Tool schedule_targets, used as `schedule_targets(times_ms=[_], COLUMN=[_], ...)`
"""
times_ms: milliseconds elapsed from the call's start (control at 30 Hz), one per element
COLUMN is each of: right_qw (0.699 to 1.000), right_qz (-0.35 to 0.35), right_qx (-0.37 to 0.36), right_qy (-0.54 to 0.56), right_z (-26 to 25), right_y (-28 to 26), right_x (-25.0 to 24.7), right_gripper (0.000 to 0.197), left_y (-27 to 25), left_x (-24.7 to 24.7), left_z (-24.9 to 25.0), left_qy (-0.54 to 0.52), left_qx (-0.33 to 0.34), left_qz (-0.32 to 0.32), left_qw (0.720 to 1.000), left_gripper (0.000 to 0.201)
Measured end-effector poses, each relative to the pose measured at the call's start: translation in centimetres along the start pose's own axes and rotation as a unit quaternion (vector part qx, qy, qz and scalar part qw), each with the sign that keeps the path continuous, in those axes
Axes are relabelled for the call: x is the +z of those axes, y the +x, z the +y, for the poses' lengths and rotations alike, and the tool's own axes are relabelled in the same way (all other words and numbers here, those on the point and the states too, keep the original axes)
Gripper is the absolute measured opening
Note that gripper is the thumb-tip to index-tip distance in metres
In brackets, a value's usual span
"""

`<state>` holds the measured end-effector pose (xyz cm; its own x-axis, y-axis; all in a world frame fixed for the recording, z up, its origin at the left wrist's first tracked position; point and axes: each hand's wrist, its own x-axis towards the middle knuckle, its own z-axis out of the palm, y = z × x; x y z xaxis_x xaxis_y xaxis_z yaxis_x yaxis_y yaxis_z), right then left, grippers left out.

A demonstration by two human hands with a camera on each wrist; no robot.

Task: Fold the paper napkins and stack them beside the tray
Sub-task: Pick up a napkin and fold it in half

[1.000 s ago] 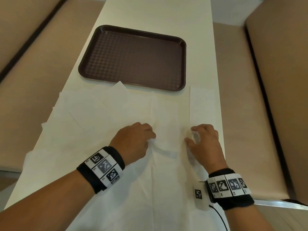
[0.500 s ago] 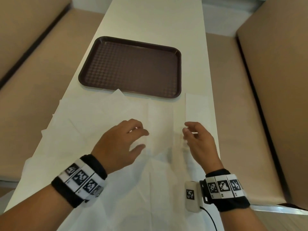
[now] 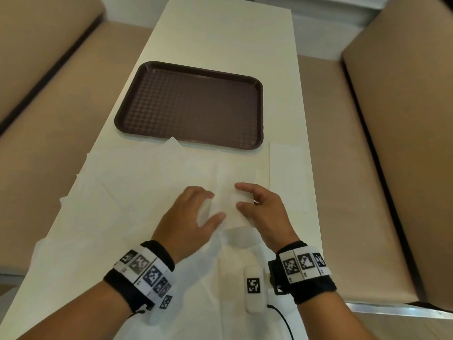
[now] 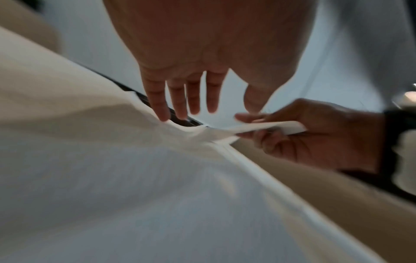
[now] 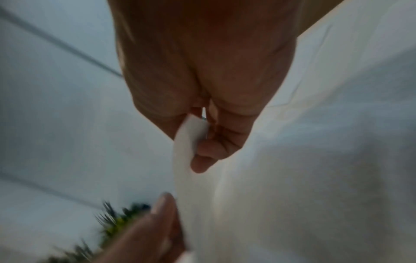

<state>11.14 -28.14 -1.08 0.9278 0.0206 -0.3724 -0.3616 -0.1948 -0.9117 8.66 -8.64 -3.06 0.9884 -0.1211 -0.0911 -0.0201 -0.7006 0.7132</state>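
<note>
A lifted white napkin hangs between my hands, above several unfolded napkins spread over the table. My right hand pinches its edge between thumb and fingers, as the right wrist view shows. In the left wrist view my left hand has its fingers straight and spread, tips touching the raised napkin. A folded napkin stack lies flat at the right, just below the tray's corner. The brown tray sits empty further back.
The white table is long and narrow, with its right edge close to the folded stack. Tan bench seats flank both sides. A cable runs from my right wrist band over the near napkins.
Both hands rose off the table and then came closer together. My right hand carried the napkin edge leftward toward my left hand, whose fingers straightened.
</note>
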Motion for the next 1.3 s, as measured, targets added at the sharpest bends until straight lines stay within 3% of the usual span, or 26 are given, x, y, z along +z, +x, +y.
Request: schedule_targets(times_ms=[67,167,267,333,400,533,600,667,767,833,1033,1100,1167,1300], right_qw=[0.994,0.956,0.919,0.920,0.940,0.977,0.987,0.993,0.996,0.996,0.997,0.997,0.999,0.995], right_qz=[-0.037,-0.120,-0.185,-0.199,-0.175,-0.111,-0.092,-0.076,-0.065,-0.060,-0.020,0.027,0.047,-0.002], right_qx=[-0.028,-0.051,-0.058,-0.039,-0.016,-0.004,-0.020,-0.034,-0.040,-0.045,-0.063,-0.036,0.005,0.055], right_qy=[0.103,0.264,0.343,0.336,0.294,0.182,0.127,0.081,0.048,0.039,-0.029,-0.058,-0.021,0.081], right_z=[-1.6,-3.4,-3.4,-2.9,-2.3,-1.6,-1.4,-1.4,-1.3,-1.0,0.0,0.2,0.6,1.1], right_y=[-0.7,-1.9,-2.4,-2.3,-2.3,-2.6,-2.9,-3.0,-3.1,-3.0,-2.3,-2.0,-1.8,-1.6], right_x=[-0.3,-1.1,-1.2,-0.9,-0.5,-0.2,-0.2,-0.1,-0.2,-0.6,-1.6,-2.0,-2.8,-5.0], right_gripper=[0.045,0.050,0.056,0.057,0.054,0.045,0.044,0.045,0.049,0.051,0.065,0.072,0.075,0.033], left_y=[0.5,1.1,1.6,1.7,1.6,1.7,1.8,1.9,2.3,2.6,4.0,4.9,6.0,8.8], left_x=[-1.2,-2.9,-3.6,-3.7,-3.9,-3.7,-3.2,-2.7,-2.1,-1.6,-0.3,0.1,0.7,2.1], left_z=[0.3,0.9,2.3,3.4,4.0,3.6,3.4,3.5,4.2,4.4,4.5,4.6,5.2,7.2], left_qy=[-0.072,-0.227,-0.454,-0.584,-0.652,-0.696,-0.715,-0.698,-0.595,-0.556,-0.538,-0.528,-0.523,-0.510], left_qx=[-0.065,-0.155,-0.202,-0.198,-0.193,-0.204,-0.186,-0.184,-0.212,-0.231,-0.272,-0.271,-0.256,-0.227], left_qz=[0.052,0.061,0.001,-0.086,-0.133,-0.162,-0.168,-0.178,-0.217,-0.205,-0.135,-0.127,-0.147,-0.170], left_qw=[0.994,0.960,0.868,0.783,0.721,0.669,0.652,0.669,0.744,0.772,0.786,0.795,0.799,0.812], left_gripper=[0.052,0.065,0.069,0.065,0.072,0.097,0.095,0.081,0.052,0.046,0.033,0.031,0.031,0.030])
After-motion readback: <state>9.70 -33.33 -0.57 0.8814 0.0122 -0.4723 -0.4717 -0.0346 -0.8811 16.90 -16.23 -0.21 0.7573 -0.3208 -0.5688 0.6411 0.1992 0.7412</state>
